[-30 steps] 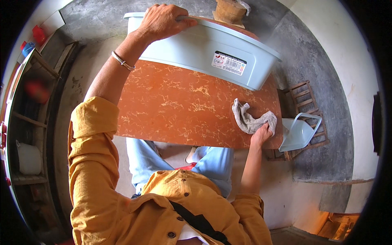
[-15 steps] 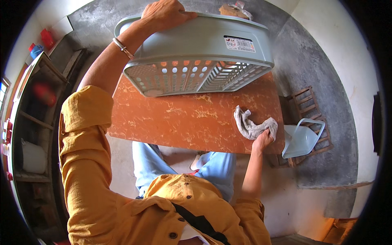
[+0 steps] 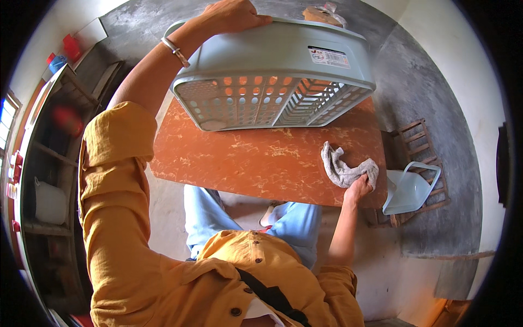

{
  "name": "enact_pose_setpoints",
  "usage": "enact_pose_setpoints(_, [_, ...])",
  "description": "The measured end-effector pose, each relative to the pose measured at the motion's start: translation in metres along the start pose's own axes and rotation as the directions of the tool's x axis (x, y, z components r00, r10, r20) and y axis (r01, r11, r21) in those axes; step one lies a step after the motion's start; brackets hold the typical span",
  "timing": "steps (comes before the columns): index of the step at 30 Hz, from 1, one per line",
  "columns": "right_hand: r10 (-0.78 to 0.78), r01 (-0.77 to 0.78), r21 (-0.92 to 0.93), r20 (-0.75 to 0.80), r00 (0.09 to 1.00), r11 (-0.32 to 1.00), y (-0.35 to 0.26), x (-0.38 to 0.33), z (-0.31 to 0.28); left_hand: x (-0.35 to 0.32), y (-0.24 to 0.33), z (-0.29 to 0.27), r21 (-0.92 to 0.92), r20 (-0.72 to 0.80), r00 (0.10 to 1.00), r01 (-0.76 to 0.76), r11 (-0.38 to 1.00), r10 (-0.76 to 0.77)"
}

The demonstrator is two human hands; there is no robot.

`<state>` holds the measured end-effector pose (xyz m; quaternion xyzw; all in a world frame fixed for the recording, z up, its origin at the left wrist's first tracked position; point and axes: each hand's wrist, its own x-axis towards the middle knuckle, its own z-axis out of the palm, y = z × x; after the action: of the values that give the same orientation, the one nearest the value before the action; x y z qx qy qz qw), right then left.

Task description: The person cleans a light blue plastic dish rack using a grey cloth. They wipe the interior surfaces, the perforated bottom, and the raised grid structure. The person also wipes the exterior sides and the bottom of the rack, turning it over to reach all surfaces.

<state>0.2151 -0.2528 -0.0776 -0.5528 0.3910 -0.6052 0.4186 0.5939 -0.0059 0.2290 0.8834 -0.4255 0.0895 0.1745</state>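
Note:
A large pale grey-blue plastic basket with a perforated bottom is tipped up on its far side over an orange marbled tabletop, its underside facing me. My left hand grips the basket's top rim. My right hand rests at the table's near right edge, holding a crumpled grey cloth that lies on the tabletop.
A pale plastic dustpan-like scoop lies on a wooden rack right of the table. Dark shelves with a white container and red items stand at left. A brown bag sits behind the basket. Concrete floor surrounds the table.
My left hand has tipped the basket up from sitting flat, so its perforated bottom now faces me. My right hand and the cloth have stayed near the table's right edge.

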Motion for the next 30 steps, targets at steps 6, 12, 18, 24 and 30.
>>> enact_pose_setpoints(6, [0.017,-0.017,0.024,-0.017,1.000,1.000,0.008,0.003,0.000,0.003,-0.007,0.005,-0.014,-0.033,0.999,-0.043,0.999,0.042])
enact_pose_setpoints(12, [0.043,-0.043,0.065,0.002,0.999,0.997,0.008,0.000,0.004,0.001,-0.030,-0.001,-0.065,-0.061,0.944,-0.329,0.942,0.325])
enact_pose_setpoints(18, [0.023,-0.023,-0.091,-0.004,1.000,0.996,0.006,0.001,-0.007,-0.020,-0.070,-0.012,-0.051,-0.080,0.924,-0.378,0.924,0.374])
enact_pose_setpoints(24, [-0.207,0.207,-0.008,-0.038,0.978,0.978,-0.043,-0.033,0.042,-0.037,-0.078,-0.004,-0.024,-0.210,0.970,-0.133,0.991,0.125])
enact_pose_setpoints(30, [-0.871,0.851,0.190,0.069,0.486,0.490,-0.121,-0.074,0.158,-0.040,-0.074,-0.002,-0.006,-0.199,0.975,-0.106,0.994,0.103])
